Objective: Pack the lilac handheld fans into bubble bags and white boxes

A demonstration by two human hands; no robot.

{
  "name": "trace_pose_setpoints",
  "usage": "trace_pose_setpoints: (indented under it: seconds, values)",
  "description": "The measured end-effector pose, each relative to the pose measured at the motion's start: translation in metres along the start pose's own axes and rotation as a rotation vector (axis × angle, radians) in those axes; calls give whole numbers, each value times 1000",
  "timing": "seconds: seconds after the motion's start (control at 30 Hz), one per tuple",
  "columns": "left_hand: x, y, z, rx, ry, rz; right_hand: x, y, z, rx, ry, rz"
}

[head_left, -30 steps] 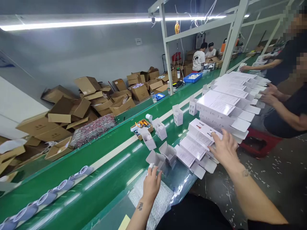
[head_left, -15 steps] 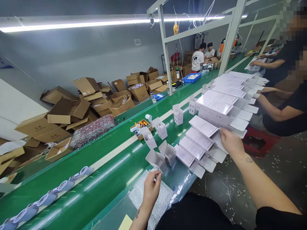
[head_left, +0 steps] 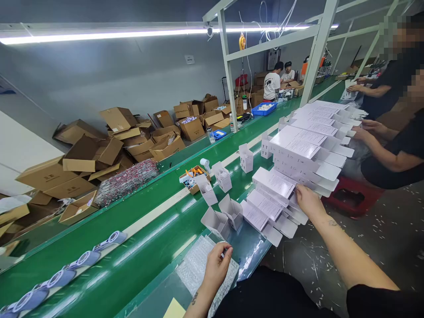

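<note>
My right hand point(head_left: 309, 202) pinches the flap end of a flat, unfolded white carton point(head_left: 276, 182) with printed text. This carton lies across the top of overlapping flat cartons point(head_left: 253, 215) at the table's edge. My left hand point(head_left: 217, 266) is over a sheet of bubble wrap point(head_left: 194, 264), its fingers curled in toward the thumb, and nothing shows between them. Just beyond it stand two white boxes with raised lids, a nearer box point(head_left: 215, 223) and another box point(head_left: 231, 212). More upright boxes, among them a filled box point(head_left: 222, 179), stand farther along.
A green conveyor belt point(head_left: 132, 251) runs diagonally, with lilac ring-shaped parts point(head_left: 89, 257) along its strip. A small tray point(head_left: 194, 190) holds tools. A taller stack of flat cartons point(head_left: 298, 141) stands at right, with co-workers beyond. Brown cardboard boxes point(head_left: 119, 119) line the wall.
My right hand has moved left with the carton, which now lies farther over the near flat cartons. My left hand has shifted right and down, away from the nearest upright box.
</note>
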State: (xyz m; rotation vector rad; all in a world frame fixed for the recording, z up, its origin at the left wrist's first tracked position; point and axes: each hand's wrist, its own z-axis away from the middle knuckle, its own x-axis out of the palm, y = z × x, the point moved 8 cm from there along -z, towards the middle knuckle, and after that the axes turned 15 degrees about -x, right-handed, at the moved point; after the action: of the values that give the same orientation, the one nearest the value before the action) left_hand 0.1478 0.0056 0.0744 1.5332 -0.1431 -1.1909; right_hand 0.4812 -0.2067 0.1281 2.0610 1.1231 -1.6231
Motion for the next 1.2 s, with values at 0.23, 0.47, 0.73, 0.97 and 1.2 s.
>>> trace_pose_setpoints:
  seconds: [0.23,0.47,0.73,0.97,1.2]
  values:
    - [-1,-7,2,-35,-11,20,-84,-34,7,-72,239,186]
    - [6,-1,3,-27,-40,33,-125,-18,-36,31,439,201]
    - [6,-3,5,-57,-32,53,-126,-46,-4,-127,565,152]
    - [24,17,4,7,-105,21,-89,-40,-4,-130,433,158]
    - [68,97,-25,274,-342,-41,-46,-24,-9,-58,87,133]
